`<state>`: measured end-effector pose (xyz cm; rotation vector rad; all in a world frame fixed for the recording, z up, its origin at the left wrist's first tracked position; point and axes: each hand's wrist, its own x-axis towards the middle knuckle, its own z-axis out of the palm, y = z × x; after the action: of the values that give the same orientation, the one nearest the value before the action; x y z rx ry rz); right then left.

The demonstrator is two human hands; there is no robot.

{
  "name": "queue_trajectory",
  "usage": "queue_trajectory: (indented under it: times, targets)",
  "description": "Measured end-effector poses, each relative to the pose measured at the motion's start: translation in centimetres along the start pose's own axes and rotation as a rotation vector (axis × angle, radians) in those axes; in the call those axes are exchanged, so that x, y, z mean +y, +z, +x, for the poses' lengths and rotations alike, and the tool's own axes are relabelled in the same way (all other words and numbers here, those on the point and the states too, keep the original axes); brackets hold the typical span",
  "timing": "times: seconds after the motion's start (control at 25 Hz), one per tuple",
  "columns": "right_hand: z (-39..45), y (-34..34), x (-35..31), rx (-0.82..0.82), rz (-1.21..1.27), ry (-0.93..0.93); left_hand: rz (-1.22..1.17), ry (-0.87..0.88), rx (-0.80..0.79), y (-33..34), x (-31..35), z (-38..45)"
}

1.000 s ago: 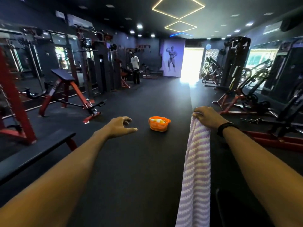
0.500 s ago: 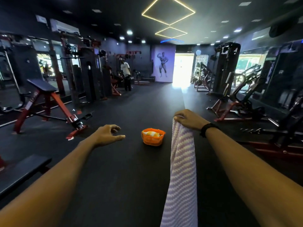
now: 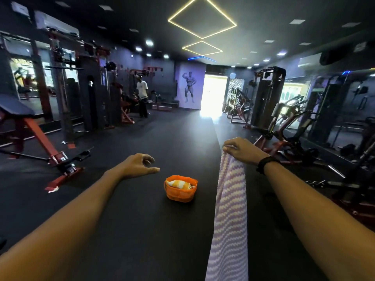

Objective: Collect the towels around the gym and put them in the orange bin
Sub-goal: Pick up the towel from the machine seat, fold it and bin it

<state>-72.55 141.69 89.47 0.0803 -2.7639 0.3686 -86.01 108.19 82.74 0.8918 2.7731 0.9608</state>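
Dark gym floor (image 3: 132, 230) w/ orange bin (image 3: 180, 189) ahead, between both arms, a yellow-striped towel (image 3: 178, 183) inside. Right hand (image 3: 241, 150) grips purple-white towel (image 3: 229, 220) by its top edge; rest hangs down. Left hand (image 3: 138, 165) empty, fingers loosely curled, left of bin.

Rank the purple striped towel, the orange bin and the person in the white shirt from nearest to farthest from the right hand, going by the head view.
1. purple striped towel, gripped in the right hand and hanging below it.
2. orange bin, on the floor ahead, toward the left hand's side.
3. person in the white shirt, far back by the left machines.
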Motion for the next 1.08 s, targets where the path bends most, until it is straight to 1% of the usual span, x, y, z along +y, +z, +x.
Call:
queue_trajectory:
  times: [0.12,0.24,0.36,0.48,0.64,0.76,0.92,1.0,1.08]
  targets:
    - [5.6,1.0,2.3,0.023,-0.026,0.024,-0.019,-0.008,-0.003,-1.4,-3.0,7.4]
    - [10.3,2.6,5.3,0.039,-0.017,0.075,-0.012,-0.002,-0.041,-1.2,-5.5,13.5]
    - [16.4,5.3,9.2,0.038,-0.007,0.059,-0.015,-0.007,-0.065,-0.8,-7.9,20.4]
    - [23.4,7.6,13.3,0.043,-0.025,0.047,0.022,0.000,-0.038,-0.2,-9.7,27.9]
    - [33.5,9.1,18.1,0.045,0.036,0.026,0.039,-0.012,-0.040,-0.9,-10.3,38.3]
    - [41.9,9.0,21.2,0.042,0.024,-0.014,0.032,0.000,0.029,-2.7,-9.2,46.3]
    - [51.1,8.6,24.0,0.117,0.053,-0.051,-0.015,0.110,0.180,-3.6,-7.5,55.0]
    - [55.1,9.2,25.3,0.129,0.050,-0.076,-0.041,0.146,0.206,-3.0,-7.8,59.4]
    - [58.7,10.6,26.7,0.121,0.042,-0.077,-0.040,0.169,0.190,-2.2,-8.8,63.7]
